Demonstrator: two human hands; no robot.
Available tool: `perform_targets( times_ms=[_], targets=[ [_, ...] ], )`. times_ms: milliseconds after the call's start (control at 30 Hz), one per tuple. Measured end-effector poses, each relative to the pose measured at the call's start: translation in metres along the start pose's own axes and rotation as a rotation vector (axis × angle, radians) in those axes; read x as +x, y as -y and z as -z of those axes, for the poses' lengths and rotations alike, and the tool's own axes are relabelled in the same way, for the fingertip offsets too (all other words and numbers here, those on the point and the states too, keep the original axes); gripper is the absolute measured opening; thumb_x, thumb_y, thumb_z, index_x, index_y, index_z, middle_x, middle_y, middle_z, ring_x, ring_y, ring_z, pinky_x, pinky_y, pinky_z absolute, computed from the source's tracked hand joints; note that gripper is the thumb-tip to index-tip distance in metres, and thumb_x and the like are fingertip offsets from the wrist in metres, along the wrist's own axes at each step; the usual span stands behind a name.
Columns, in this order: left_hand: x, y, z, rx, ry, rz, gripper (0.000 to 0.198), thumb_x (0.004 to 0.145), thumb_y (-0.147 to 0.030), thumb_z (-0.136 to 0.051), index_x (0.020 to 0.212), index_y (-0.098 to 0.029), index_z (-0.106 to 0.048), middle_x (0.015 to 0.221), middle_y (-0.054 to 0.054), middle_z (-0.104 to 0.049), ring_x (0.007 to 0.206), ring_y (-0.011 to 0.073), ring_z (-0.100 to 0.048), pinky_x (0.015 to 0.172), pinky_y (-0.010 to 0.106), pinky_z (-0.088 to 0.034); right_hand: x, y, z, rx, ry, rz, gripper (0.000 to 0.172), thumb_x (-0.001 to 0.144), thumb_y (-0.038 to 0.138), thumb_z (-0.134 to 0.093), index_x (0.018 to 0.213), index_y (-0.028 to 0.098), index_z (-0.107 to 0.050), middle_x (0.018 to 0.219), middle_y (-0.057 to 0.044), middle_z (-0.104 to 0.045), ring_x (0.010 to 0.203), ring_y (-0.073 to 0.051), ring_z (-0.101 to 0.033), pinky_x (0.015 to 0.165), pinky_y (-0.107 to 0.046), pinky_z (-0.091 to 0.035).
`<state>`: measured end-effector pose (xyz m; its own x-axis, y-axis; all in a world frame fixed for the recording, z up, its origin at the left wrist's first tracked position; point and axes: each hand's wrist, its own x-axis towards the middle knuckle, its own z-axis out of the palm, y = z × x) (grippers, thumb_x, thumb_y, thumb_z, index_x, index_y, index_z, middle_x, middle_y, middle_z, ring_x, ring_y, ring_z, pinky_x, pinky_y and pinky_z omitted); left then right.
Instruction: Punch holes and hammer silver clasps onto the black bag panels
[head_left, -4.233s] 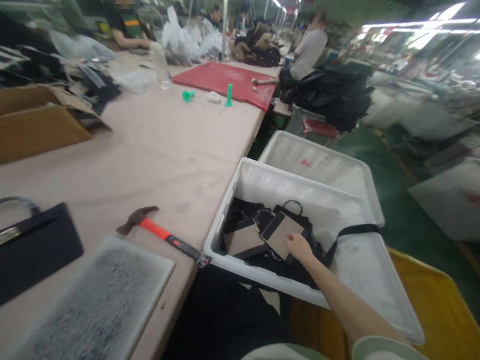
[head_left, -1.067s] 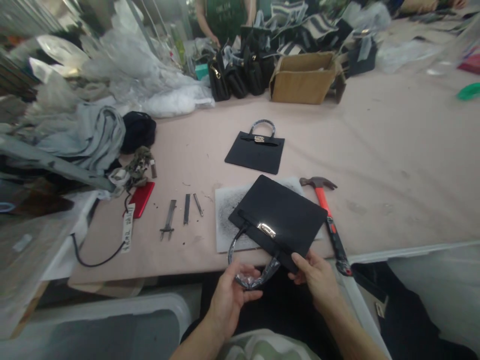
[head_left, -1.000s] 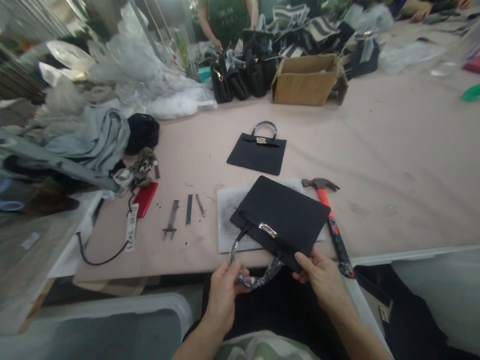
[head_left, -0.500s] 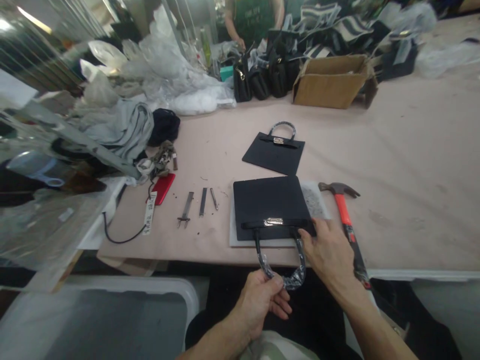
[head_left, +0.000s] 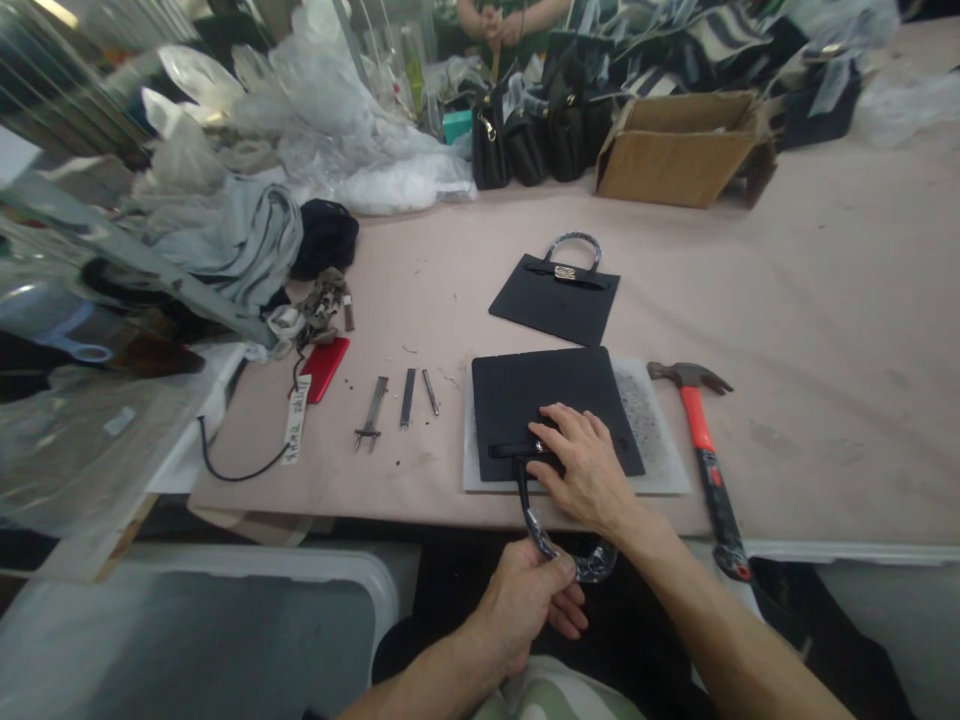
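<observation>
A black bag panel (head_left: pixel 551 395) lies on a pale speckled board (head_left: pixel 660 440) at the table's front edge. Its plastic-wrapped handle (head_left: pixel 529 520) hangs over that edge toward me. My left hand (head_left: pixel 529 600) is closed round the bottom of the handle, thumb on top. Across the strap and metal clasp of the panel rests my right hand (head_left: pixel 581 460), fingers spread, covering most of the clasp. A second black panel (head_left: pixel 559 300) with a wrapped handle and clasp lies just behind.
Right of the board lies a claw hammer (head_left: pixel 701 440). Small metal tools (head_left: pixel 407 398) and a red flat object (head_left: pixel 327 368) are to the left. Black bags (head_left: pixel 491 140), a cardboard box (head_left: pixel 679 150) and plastic wrapping (head_left: pixel 405 180) line the back, where a co-worker's hands (head_left: pixel 501 25) show.
My right hand has moved left from the panel's right corner onto its clasp, fingers now spread. My left hand keeps its hold on the handle. The co-worker's hands have come together.
</observation>
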<state>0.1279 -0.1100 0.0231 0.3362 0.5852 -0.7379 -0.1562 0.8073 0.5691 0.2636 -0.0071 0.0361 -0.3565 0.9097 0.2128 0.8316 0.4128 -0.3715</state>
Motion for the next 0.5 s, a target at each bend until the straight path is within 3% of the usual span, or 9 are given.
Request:
perform_targets(
  times_ms=[167, 333, 400, 500],
  targets=[
    [-0.003, -0.007, 0.012, 0.141, 0.019, 0.029, 0.055, 0.064, -0.061, -0.068, 0.089, -0.014, -0.056, 0.070, 0.002, -0.061, 0.051, 0.0125, -0.059, 0.042, 0.019, -0.043, 0.001, -0.004, -0.005, -0.020, 0.045, -0.013, 0.042, 0.090, 0.032, -0.066, 0.131, 0.021, -0.062, 0.146, -0.012, -0.053, 0.139, -0.033, -0.044, 0.116, -0.058, -0.030],
    [-0.014, -0.045, 0.058, 0.415, -0.023, 0.003, 0.042, 0.077, -0.058, -0.058, 0.081, -0.016, -0.057, 0.069, 0.002, -0.062, 0.049, 0.0119, -0.057, 0.043, 0.020, -0.040, 0.001, -0.005, -0.005, -0.024, 0.039, -0.023, 0.042, 0.089, 0.032, -0.066, 0.130, 0.023, -0.063, 0.146, -0.011, -0.053, 0.138, -0.032, -0.045, 0.115, -0.057, -0.032],
    [-0.014, -0.076, 0.086, 0.569, -0.160, -0.134, 0.035, 0.085, -0.050, -0.054, 0.079, -0.016, -0.058, 0.068, 0.002, -0.062, 0.052, 0.0128, -0.059, 0.048, 0.021, -0.041, 0.002, -0.006, -0.007, -0.029, 0.027, -0.015, 0.042, 0.089, 0.033, -0.066, 0.130, 0.023, -0.063, 0.145, -0.012, -0.054, 0.137, -0.033, -0.046, 0.114, -0.058, -0.033],
    [-0.006, -0.132, 0.129, 0.907, -0.559, -0.411, 0.025, 0.091, -0.036, -0.054, 0.079, -0.017, -0.064, 0.070, 0.003, -0.065, 0.065, 0.0165, -0.063, 0.061, 0.025, -0.045, 0.002, -0.010, -0.010, -0.043, -0.011, 0.021, 0.040, 0.091, 0.034, -0.063, 0.129, 0.022, -0.062, 0.143, -0.012, -0.055, 0.134, -0.034, -0.048, 0.111, -0.059, -0.035]
  ],
)
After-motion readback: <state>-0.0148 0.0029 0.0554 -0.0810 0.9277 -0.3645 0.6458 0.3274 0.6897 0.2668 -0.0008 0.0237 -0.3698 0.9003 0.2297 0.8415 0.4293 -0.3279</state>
